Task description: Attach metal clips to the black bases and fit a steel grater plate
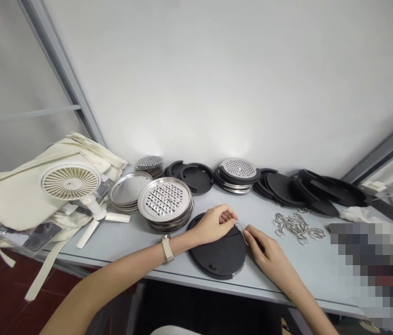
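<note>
R hand [264,249]: thumb + index tips together, pinched on a thin wire loop [238,227] at far R edge of black disc [222,256]. L hand [217,223]: over upper part of same disc, fingers curled, tips by upper end of wire; can't tell if it's gripped too. Disc flat on grey table [129,249], near front edge, betw. the hands; small slot toward its near side. Pale-strap watch [167,249] on L wrist.

Just beyond L hand, to L: stack of grater plates [166,200], holes up. Behind/L of that, stack of plain metal discs [129,188]. Two white strips, nr. one = [87,234], by white fan [72,182]. Far L: heap of cream bags [18,200].

R of R hand, apart: loose pile of wire pcs [297,225]. Along wall: spiky discs [148,162], black trays [198,176], stack topped w/ perforated plate [238,168], then more black pcs [283,188], leaning + overlapping.
</note>
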